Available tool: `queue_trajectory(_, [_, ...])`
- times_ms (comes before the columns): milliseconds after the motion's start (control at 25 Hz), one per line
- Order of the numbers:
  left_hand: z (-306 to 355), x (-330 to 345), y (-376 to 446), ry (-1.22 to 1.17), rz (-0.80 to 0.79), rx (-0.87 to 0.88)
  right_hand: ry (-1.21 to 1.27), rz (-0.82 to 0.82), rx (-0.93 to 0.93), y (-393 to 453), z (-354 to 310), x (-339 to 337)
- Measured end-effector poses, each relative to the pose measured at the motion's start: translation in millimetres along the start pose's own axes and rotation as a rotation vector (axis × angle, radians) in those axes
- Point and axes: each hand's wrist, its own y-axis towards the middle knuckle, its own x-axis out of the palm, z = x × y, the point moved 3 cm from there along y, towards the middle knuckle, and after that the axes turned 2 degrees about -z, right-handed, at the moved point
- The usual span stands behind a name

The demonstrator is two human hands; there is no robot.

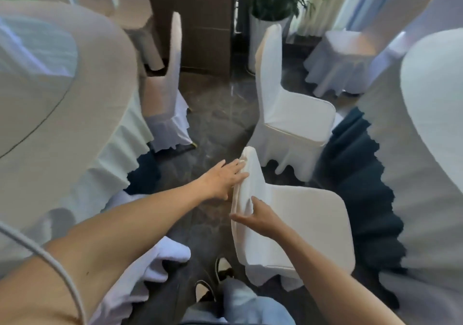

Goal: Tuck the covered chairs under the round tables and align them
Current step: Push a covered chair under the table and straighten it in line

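Between both hands (225, 179) (flat left, curled right), chair back (250, 181)

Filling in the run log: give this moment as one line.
left hand: flat on nearest chair backrest | right hand: grips backrest edge | chair: not yet tucked under right table

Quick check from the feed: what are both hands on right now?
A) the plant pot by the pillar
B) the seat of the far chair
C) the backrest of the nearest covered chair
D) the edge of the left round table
C: the left hand lies flat against the backrest of the nearest covered chair, and the right hand holds the same backrest lower down.
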Motion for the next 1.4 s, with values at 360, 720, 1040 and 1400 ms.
queue_trajectory(360, [-14.1, 7.2, 83.0, 0.192, -0.035, 0.335, 0.076, 0.162, 0.140, 19.0, -11.9, 36.0])
queue_trajectory(720, [-26.7, -12.6, 142.8, 0.309, -0.055, 0.777, 0.244, 0.436, 0.352, 14.4, -25.4, 30.1])
queue_trajectory(1040, [31.0, -59.5, 197.0, 0.348, 0.056, 0.803, 0.274, 0.716, 0.541, 15.2, 30.6, -31.3])
queue_trajectory(1400, [83.8, -115.3, 316.2, 0.315, 0.024, 0.750, 0.250, 0.772, 0.577, 51.4, 114.2, -142.3])
